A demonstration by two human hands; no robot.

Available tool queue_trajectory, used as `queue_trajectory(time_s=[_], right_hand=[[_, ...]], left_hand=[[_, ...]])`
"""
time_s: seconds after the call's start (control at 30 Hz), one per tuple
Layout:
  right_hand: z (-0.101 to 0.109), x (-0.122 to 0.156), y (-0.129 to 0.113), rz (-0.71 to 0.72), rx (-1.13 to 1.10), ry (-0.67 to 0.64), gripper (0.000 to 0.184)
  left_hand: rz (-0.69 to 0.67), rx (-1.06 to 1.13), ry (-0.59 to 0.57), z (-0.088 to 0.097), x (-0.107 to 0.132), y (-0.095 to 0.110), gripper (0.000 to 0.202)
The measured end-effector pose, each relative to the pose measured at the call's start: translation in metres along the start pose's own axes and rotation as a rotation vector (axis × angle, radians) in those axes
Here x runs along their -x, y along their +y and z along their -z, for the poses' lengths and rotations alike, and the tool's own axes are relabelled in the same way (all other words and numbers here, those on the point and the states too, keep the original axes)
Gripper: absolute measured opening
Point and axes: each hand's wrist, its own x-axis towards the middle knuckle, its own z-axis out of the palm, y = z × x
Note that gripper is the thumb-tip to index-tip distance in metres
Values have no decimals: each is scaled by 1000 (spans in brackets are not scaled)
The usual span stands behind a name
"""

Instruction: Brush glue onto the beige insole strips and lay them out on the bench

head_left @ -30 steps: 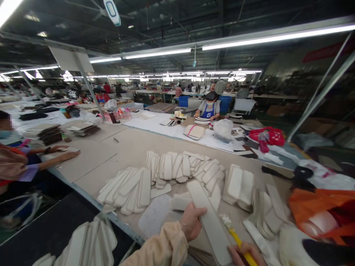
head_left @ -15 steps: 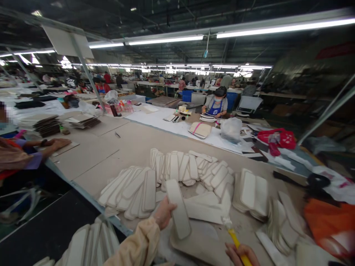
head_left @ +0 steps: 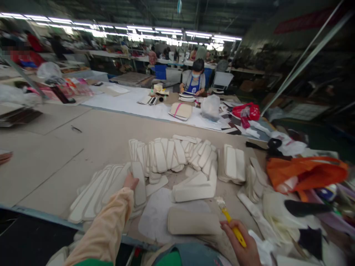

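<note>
My left hand [head_left: 131,181] is at the left group of overlapping pieces, its fingers closed at the edge of a long white round-cornered panel [head_left: 139,184] lying on top. In my right hand [head_left: 244,240] is a brush [head_left: 233,227] with a yellow handle, its white-coated bristles pointing away from me over the table. Left of the brush lies a stack of beige panels [head_left: 194,221] on a pale sheet [head_left: 152,214]. Behind it an open-topped white container or folded strip [head_left: 194,190] rests on the table.
Fanned white panels [head_left: 163,155] curve across the middle, with more stacks [head_left: 233,164] to the right. An orange bag [head_left: 307,171] and scraps crowd the right side. Small scissors [head_left: 76,129] lie far left. Across the table a co-worker [head_left: 194,79] sits; another person's hand [head_left: 5,157] shows at the left edge.
My left hand has carried a white panel from above the beige stack to the left group. My right hand still holds the brush. The view has turned right and down.
</note>
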Motion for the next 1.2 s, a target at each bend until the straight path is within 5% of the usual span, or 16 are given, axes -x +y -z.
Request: queue_trajectory(time_s=[0.1, 0.17, 0.33, 0.5, 0.67, 0.93, 1.2], right_hand=[[4, 4, -1, 7, 28, -62, 28], [6, 6, 1, -4, 23, -113, 28], [7, 11, 10, -70, -62, -248, 28], [-6, 9, 15, -97, -103, -460, 29], [-32, 1, 12, -106, -128, -663, 27], [-72, -3, 9, -92, -152, -790, 21], [-72, -2, 28, -160, -69, -641, 24]], left_hand=[[-135, -152, 40, -11, 5, -8, 65], [-340, -265, -2, -25, 25, -19, 69], [-783, -380, -521, -67, 116, -58, 81], [-789, -428, -644, -90, 174, -76, 98], [-791, -452, -632, -95, 175, -75, 82], [-844, -400, -610, -99, 173, -85, 77], [-884, -398, -565, -99, 173, -84, 72]])
